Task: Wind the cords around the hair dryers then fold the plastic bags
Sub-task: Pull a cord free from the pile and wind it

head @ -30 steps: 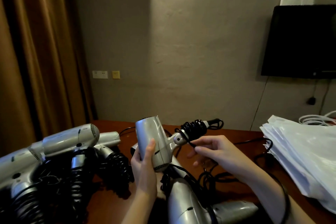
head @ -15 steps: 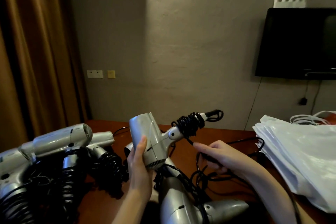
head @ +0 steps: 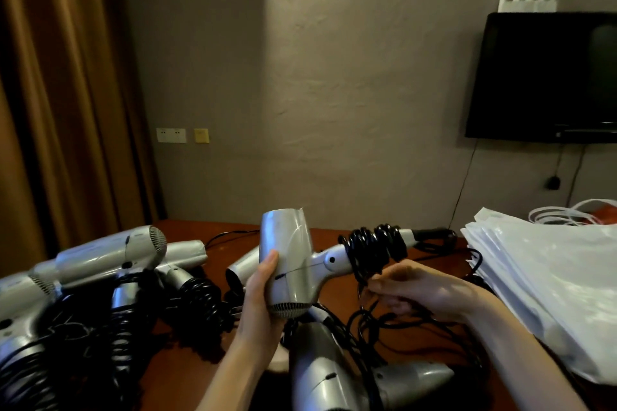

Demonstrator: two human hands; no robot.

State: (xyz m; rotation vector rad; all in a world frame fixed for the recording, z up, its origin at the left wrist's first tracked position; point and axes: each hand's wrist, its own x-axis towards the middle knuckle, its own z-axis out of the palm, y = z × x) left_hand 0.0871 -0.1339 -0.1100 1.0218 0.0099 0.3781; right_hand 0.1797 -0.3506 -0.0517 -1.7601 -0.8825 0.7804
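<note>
Silver hair dryer gripped by left hand; right hand pinches black cord.

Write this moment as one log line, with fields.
step: winding cord | left hand: holds hair dryer | right hand: pinches cord | plastic bags: unfolded

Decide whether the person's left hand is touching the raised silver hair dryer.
Touching. The head view shows the left hand wrapped around the hair dryer barrel, thumb pressed against its side.
</note>
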